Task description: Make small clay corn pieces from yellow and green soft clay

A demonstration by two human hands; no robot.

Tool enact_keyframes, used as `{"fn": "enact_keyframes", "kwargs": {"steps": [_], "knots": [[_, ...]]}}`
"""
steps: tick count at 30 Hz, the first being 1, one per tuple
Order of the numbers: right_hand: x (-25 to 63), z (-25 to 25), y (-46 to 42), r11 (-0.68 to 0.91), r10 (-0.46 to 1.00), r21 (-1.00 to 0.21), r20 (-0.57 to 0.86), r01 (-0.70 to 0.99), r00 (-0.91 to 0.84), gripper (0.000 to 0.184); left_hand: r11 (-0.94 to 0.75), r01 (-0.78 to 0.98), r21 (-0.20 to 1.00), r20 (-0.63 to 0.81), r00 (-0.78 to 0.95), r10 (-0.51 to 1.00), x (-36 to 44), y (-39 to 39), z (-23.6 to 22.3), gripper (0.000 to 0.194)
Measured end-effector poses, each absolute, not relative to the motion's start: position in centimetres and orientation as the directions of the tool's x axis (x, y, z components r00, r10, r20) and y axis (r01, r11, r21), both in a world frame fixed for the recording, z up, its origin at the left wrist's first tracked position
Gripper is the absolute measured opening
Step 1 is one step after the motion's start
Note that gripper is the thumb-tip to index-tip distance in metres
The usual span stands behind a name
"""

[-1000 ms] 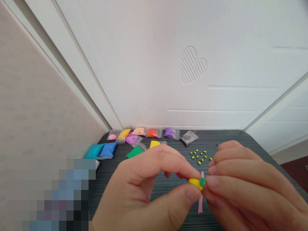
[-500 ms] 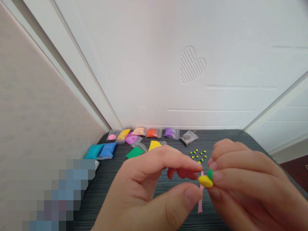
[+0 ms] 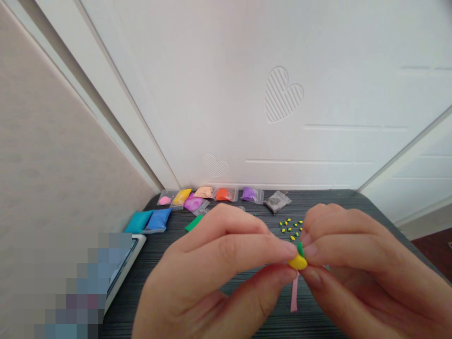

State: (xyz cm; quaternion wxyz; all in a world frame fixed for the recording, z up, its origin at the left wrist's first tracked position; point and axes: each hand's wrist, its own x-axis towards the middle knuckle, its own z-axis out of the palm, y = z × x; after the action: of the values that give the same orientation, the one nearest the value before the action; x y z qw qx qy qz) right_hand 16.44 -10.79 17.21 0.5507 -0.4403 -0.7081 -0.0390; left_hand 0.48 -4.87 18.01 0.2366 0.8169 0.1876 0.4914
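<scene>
A small piece of yellow modelling clay [image 3: 297, 262] with a strip of green clay [image 3: 300, 249] against its upper side is held between both hands, above the table. My left hand [image 3: 226, 268] pinches its left end between thumb and index finger. From the right, my right hand [image 3: 363, 268] has thumb and fingertips closed on the other end, by the green strip. Below the fingers lies a pink flat tool [image 3: 294, 294], its upper part hidden. Just beyond the hands are several tiny yellow-and-green clay pieces [image 3: 289, 230] on the table.
Bags of coloured clay line the back of the dark table [image 3: 339, 200]: orange [image 3: 222, 194], purple [image 3: 249, 194], grey [image 3: 277, 202] and others. Blue [image 3: 157, 220] and teal [image 3: 138, 221] packs lie left, by a partly blurred device [image 3: 127, 263]. A white panel [image 3: 226, 94] rises behind.
My left thumb and index finger, apart before, have closed onto the yellow clay. My right hand has shifted slightly left with the piece. The left hand now covers the yellow bag.
</scene>
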Motion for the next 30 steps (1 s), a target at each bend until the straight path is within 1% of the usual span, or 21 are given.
{"fn": "enact_keyframes", "kwargs": {"steps": [5, 8, 15, 25, 30], "knots": [[16.58, 17.23, -10.69, 0.608, 0.598, -0.434, 0.801, 0.665, -0.024, 0.012, -0.870, 0.134, 0.474, 0.746, 0.464, 0.477, 0.44, -4.80, 18.36, 0.014], [16.63, 17.19, -10.70, 0.607, 0.590, -0.418, 0.807, 0.676, -0.031, 0.013, -0.880, 0.153, 0.450, 0.756, 0.460, 0.466, 0.45, -4.87, 18.43, 0.014], [16.57, 17.49, -10.87, 0.619, 0.545, -0.368, 0.838, 0.694, -0.042, 0.012, -0.871, 0.114, 0.478, 0.751, 0.462, 0.472, 0.47, -4.92, 18.44, 0.012], [16.33, 17.53, -11.09, 0.613, 0.538, -0.373, 0.842, 0.697, -0.023, 0.012, -0.818, 0.077, 0.570, 0.721, 0.431, 0.543, 0.33, -5.00, 18.20, 0.015], [16.35, 17.68, -10.96, 0.624, 0.543, -0.367, 0.839, 0.690, -0.045, 0.012, -0.840, 0.069, 0.539, 0.723, 0.474, 0.503, 0.29, -4.90, 18.29, 0.017]]}}
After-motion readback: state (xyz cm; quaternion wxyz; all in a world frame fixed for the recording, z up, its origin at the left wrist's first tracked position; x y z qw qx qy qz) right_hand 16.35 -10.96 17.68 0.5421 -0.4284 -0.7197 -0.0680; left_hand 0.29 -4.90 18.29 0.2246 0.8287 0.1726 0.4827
